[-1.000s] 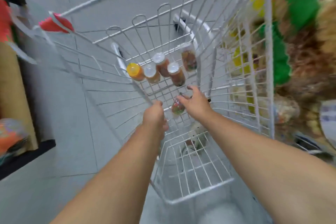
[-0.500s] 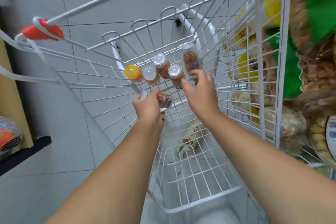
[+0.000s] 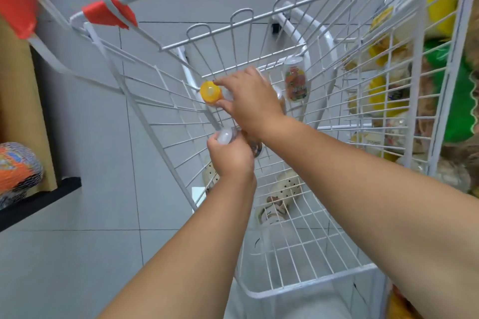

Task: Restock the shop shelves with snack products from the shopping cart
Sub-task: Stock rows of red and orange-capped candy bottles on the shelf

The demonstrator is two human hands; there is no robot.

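I look down into a white wire shopping cart (image 3: 298,261). My left hand (image 3: 230,156) grips a small clear-lidded snack bottle (image 3: 226,135) lying sideways. My right hand (image 3: 250,100) reaches across to the far end of the cart, its fingers and thumb around the orange-lidded bottle (image 3: 210,92). It covers the bottles beside that one. One more bottle with a colourful label (image 3: 295,83) stands at the cart's far right corner.
Snack bags in yellow, green and brown fill a wire rack (image 3: 404,101) on the right. A dark shelf edge (image 3: 39,197) with a netted orange product (image 3: 18,171) is at the left. Red plastic caps (image 3: 108,14) mark the cart handle. Sandalled feet show through the cart's floor.
My right hand moved left from the labelled bottle to the orange-lidded one. My left hand kept hold of its bottle and drew back a little. The view shifted right.
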